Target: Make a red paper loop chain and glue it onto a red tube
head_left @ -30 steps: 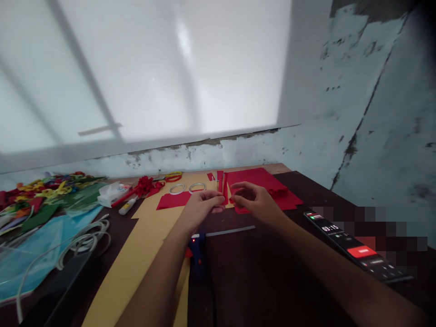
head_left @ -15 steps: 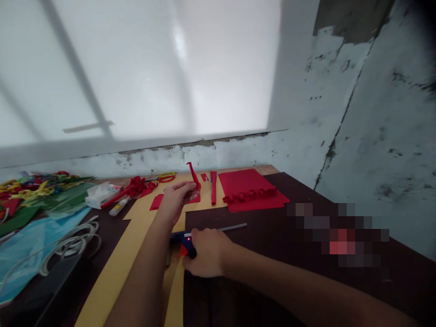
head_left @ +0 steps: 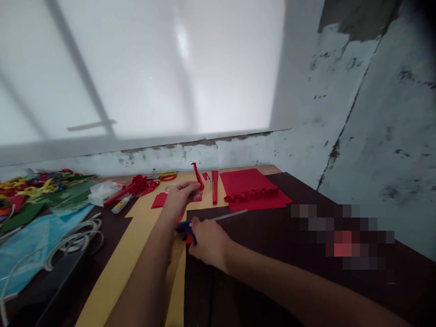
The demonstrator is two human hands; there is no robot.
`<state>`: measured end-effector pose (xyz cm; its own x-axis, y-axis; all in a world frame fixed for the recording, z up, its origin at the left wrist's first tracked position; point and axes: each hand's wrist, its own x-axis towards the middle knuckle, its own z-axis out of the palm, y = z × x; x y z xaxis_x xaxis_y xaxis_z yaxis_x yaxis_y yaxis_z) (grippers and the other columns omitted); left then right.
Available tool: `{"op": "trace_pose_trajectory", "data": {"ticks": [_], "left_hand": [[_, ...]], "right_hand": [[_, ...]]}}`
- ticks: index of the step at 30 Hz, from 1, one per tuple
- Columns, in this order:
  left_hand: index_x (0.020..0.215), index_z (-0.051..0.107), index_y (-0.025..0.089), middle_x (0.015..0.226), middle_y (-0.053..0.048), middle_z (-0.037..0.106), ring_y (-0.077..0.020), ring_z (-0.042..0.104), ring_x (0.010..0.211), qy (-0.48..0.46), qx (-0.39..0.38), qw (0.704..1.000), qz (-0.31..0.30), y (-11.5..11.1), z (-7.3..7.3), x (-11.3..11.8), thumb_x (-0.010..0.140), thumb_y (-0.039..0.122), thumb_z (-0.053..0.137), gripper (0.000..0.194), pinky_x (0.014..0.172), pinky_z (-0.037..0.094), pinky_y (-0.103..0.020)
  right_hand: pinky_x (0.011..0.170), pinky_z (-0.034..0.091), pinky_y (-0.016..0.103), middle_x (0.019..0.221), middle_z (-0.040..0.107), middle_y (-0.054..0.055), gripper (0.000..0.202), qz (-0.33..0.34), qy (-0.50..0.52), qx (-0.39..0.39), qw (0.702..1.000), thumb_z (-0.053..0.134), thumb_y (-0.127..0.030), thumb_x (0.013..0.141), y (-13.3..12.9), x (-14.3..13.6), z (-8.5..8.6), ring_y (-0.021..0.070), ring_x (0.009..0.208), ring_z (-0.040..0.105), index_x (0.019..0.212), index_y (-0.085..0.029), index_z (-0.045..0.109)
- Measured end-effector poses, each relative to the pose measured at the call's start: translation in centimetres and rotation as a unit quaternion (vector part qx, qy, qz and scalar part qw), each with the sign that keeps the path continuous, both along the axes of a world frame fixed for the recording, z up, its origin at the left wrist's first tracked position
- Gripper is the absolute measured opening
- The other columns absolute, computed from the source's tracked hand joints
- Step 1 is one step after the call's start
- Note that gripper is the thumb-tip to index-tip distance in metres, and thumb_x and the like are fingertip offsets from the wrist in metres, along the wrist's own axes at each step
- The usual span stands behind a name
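Note:
Between the fingertips of my left hand (head_left: 182, 200) is a narrow red paper strip (head_left: 198, 176), bent and standing up above them. My right hand (head_left: 213, 240) is wrapped round a blue hot glue gun (head_left: 186, 228) with an orange trigger. A pale glue stick (head_left: 231, 215) juts out of the gun's back end to the right. The gun's nozzle points left, partly hidden behind my left forearm. Just beyond my left hand lie a rolled red paper tube (head_left: 215, 187) and small red paper pieces (head_left: 159, 200) on yellow paper (head_left: 143, 223).
Red sheets (head_left: 245, 179) with a curled red strip (head_left: 252, 194) lie at the right. Leftward are a glue bottle (head_left: 121, 205), yellow-handled scissors (head_left: 168, 175), a red paper flower (head_left: 138, 184), a coiled white cable (head_left: 73, 240), blue film (head_left: 23, 254) and a colourful scrap heap (head_left: 37, 186).
My right hand has lifted the glue gun slightly up and to the right, nearer my left hand. The red strip stays in my left hand; the view has shifted slightly.

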<state>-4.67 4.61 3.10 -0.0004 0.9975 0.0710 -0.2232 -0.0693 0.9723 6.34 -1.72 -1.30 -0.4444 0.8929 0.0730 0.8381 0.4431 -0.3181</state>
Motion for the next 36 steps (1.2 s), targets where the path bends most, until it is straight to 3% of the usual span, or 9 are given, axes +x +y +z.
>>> {"op": "trace_pose_trajectory", "data": {"ticks": [6,10,14,21,25,29,32,34,36], "left_hand": [[0.076,0.074,0.014,0.078,-0.005,0.073,-0.0129,0.066,0.066,-0.002,0.025,1.000,0.000,-0.1,0.2,0.0,0.064,0.025,0.082,0.018,0.066,0.052,-0.022],[0.076,0.073,0.014,0.074,-0.003,0.071,-0.0143,0.067,0.068,-0.045,0.064,0.995,0.058,0.1,0.6,-0.6,0.063,0.025,0.081,0.018,0.071,0.053,-0.025],[0.077,0.072,0.013,0.076,-0.004,0.072,-0.0136,0.066,0.070,-0.079,0.075,0.987,0.119,0.6,0.8,-1.5,0.062,0.024,0.081,0.021,0.074,0.053,-0.026],[0.076,0.072,0.011,0.072,-0.004,0.070,-0.0124,0.064,0.066,-0.080,0.085,0.985,0.127,1.5,0.0,-2.4,0.058,0.023,0.083,0.024,0.074,0.053,-0.027],[0.074,0.073,0.013,0.074,-0.003,0.071,-0.0122,0.063,0.067,-0.065,0.078,0.985,0.137,1.9,-0.4,-2.5,0.058,0.023,0.083,0.022,0.074,0.053,-0.027],[0.074,0.075,0.015,0.074,-0.004,0.072,-0.0134,0.064,0.069,-0.031,0.059,0.988,0.137,2.0,-0.7,-2.4,0.057,0.023,0.082,0.021,0.073,0.054,-0.026],[0.075,0.076,0.014,0.076,-0.005,0.073,-0.0135,0.065,0.070,-0.004,0.043,0.991,0.125,1.9,-1.0,-2.2,0.057,0.025,0.083,0.022,0.074,0.054,-0.026],[0.075,0.077,0.014,0.077,-0.006,0.074,-0.0129,0.065,0.069,0.010,0.031,0.992,0.119,1.8,-1.1,-2.1,0.057,0.025,0.083,0.022,0.073,0.054,-0.025],[0.076,0.078,0.014,0.077,-0.006,0.074,-0.0120,0.065,0.068,0.022,0.021,0.994,0.110,1.7,-1.2,-1.9,0.058,0.024,0.083,0.021,0.072,0.054,-0.024]], "right_hand": [[0.067,0.049,0.033,0.092,0.072,0.014,0.033,-0.079,0.022,0.084,0.993,0.056,-0.031,0.080,2.5,3.4,0.2,0.0290,0.083,0.070,0.108,-0.014,0.056],[0.062,0.042,0.031,0.084,0.070,0.012,0.033,-0.095,0.031,0.126,0.987,0.055,-0.032,0.080,3.7,6.0,1.0,0.0272,0.076,0.067,0.108,-0.014,0.055],[0.056,0.033,0.029,0.073,0.065,0.006,0.021,-0.102,0.086,0.119,0.984,0.060,-0.028,0.075,4.3,8.0,1.6,0.0205,0.063,0.059,0.093,-0.019,0.054],[0.054,0.033,0.027,0.065,0.060,-0.001,0.023,-0.163,0.247,0.094,0.951,0.068,-0.032,0.071,4.5,10.4,1.0,0.0152,0.058,0.053,0.075,-0.022,0.049],[0.061,0.044,0.029,0.079,0.068,0.004,0.031,-0.188,0.403,0.053,0.894,0.077,-0.039,0.067,5.3,11.4,0.7,0.0197,0.071,0.063,0.082,-0.020,0.058],[0.067,0.051,0.030,0.090,0.071,0.008,0.046,-0.156,0.599,-0.077,0.782,0.083,-0.039,0.064,5.9,11.5,0.7,0.0201,0.077,0.067,0.100,-0.016,0.064],[0.066,0.051,0.026,0.087,0.070,0.006,0.042,-0.136,0.680,-0.163,0.702,0.084,-0.030,0.063,5.8,11.3,1.0,0.0149,0.071,0.065,0.099,-0.015,0.068],[0.059,0.047,0.022,0.082,0.068,0.004,0.036,-0.122,0.702,-0.203,0.672,0.083,-0.025,0.062,5.7,11.2,1.1,0.0111,0.065,0.061,0.093,-0.014,0.070],[0.054,0.043,0.021,0.077,0.065,0.002,0.032,-0.119,0.706,-0.225,0.661,0.082,-0.020,0.060,5.5,11.1,1.3,0.0093,0.061,0.057,0.089,-0.014,0.070]]}}
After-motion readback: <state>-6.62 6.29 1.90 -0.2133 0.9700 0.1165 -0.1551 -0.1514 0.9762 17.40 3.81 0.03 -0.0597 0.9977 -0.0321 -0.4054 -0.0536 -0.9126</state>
